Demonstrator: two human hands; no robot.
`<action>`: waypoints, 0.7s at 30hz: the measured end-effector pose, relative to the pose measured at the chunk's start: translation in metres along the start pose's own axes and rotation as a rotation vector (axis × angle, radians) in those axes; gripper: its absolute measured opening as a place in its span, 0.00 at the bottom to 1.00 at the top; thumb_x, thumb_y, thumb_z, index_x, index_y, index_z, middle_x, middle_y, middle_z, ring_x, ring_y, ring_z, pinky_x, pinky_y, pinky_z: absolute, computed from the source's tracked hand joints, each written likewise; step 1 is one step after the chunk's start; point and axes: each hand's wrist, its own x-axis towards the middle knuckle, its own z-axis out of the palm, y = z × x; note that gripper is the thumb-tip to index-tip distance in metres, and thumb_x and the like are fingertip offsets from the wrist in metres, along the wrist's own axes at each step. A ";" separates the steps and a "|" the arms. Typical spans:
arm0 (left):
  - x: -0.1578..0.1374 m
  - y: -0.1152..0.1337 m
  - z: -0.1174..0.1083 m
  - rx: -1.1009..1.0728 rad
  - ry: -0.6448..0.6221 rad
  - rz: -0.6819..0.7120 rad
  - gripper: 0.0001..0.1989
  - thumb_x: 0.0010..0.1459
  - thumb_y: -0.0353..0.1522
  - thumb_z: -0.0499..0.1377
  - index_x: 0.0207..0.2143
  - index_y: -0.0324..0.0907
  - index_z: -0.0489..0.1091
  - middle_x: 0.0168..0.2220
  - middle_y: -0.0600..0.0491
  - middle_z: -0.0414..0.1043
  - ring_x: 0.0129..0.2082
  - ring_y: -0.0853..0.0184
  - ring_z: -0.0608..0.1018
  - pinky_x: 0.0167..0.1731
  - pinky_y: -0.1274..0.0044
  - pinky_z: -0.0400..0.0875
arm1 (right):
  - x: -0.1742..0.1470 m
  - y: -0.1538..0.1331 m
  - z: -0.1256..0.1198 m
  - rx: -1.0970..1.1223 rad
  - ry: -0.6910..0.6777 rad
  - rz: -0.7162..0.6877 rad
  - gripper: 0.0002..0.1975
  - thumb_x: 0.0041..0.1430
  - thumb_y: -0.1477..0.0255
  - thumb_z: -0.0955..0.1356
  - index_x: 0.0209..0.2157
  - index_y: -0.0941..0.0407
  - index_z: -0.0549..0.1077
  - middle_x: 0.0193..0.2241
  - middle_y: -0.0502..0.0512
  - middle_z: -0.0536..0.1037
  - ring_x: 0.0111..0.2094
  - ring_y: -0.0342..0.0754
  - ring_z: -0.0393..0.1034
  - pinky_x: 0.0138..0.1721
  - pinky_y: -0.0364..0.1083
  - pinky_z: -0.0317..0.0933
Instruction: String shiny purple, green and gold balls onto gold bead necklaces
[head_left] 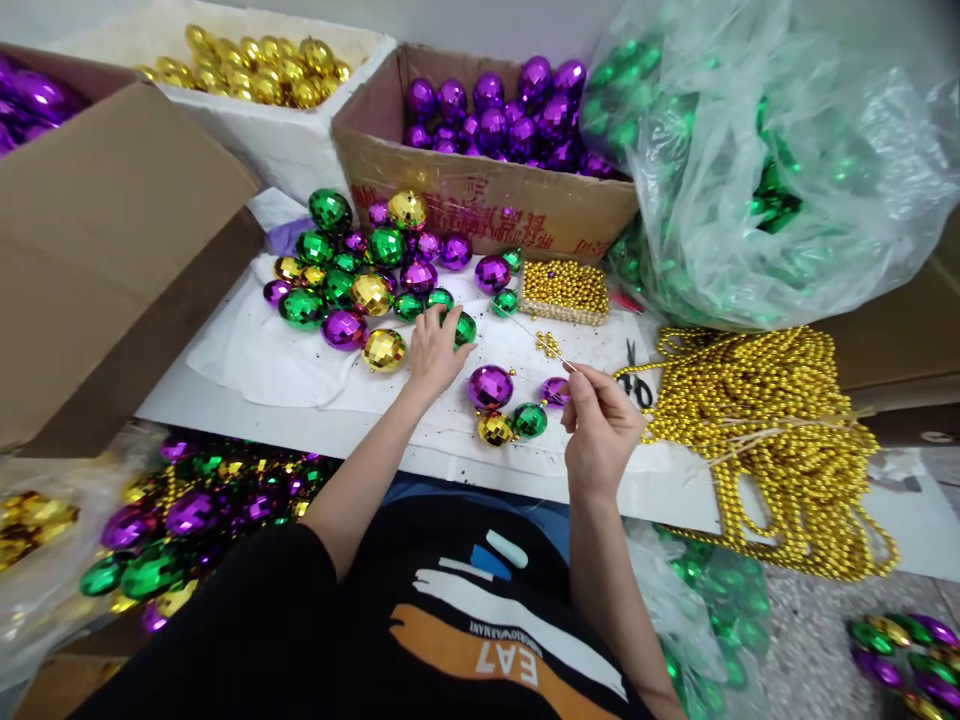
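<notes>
My left hand point(437, 352) is at the right edge of a pile of shiny faceted balls, with thumb and forefinger around a green ball point(465, 329). My right hand point(602, 425) pinches a long thin needle point(536, 338) that points up and left. Its tip overlaps a small green ball point(505, 302) in view; whether they touch I cannot tell. Below the needle lie a purple ball point(490, 387), a gold ball point(495, 429), a green ball point(529, 420) and a purple ball point(554, 391), with small gold beads between some of them.
A box of gold beads point(565, 290) and a few loose gold pieces point(548, 345) lie ahead. Black scissors point(636, 388) and gold bead strands point(757, 420) are at right. Behind stand a carton point(480, 205) of purple balls, a white foam box point(292, 140) and a plastic bag point(780, 170).
</notes>
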 end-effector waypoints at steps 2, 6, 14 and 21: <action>0.000 -0.003 0.007 0.011 -0.007 -0.013 0.31 0.40 0.27 0.74 0.50 0.43 0.73 0.57 0.41 0.65 0.64 0.43 0.58 0.63 0.61 0.55 | -0.001 -0.004 -0.002 -0.015 0.021 -0.039 0.11 0.60 0.63 0.71 0.39 0.55 0.81 0.28 0.49 0.75 0.18 0.36 0.59 0.19 0.40 0.54; -0.002 -0.003 -0.001 -0.274 0.026 -0.236 0.31 0.41 0.32 0.74 0.49 0.44 0.69 0.53 0.45 0.67 0.61 0.51 0.65 0.55 0.68 0.66 | -0.004 -0.020 -0.004 0.038 0.056 -0.098 0.07 0.60 0.67 0.72 0.36 0.56 0.79 0.30 0.50 0.77 0.16 0.35 0.59 0.16 0.39 0.51; -0.029 0.023 -0.035 -1.340 -0.286 -0.770 0.21 0.60 0.45 0.58 0.48 0.39 0.68 0.45 0.43 0.77 0.44 0.60 0.80 0.43 0.70 0.77 | -0.020 -0.046 0.012 0.087 0.166 -0.201 0.02 0.63 0.72 0.68 0.36 0.56 0.72 0.32 0.52 0.82 0.14 0.35 0.59 0.15 0.39 0.51; -0.042 0.024 -0.028 -1.446 -0.278 -0.902 0.21 0.64 0.43 0.54 0.50 0.36 0.68 0.47 0.40 0.76 0.50 0.57 0.79 0.48 0.70 0.78 | -0.033 -0.051 0.018 0.019 0.208 -0.306 0.14 0.63 0.72 0.69 0.51 0.53 0.71 0.33 0.51 0.79 0.25 0.42 0.74 0.17 0.39 0.55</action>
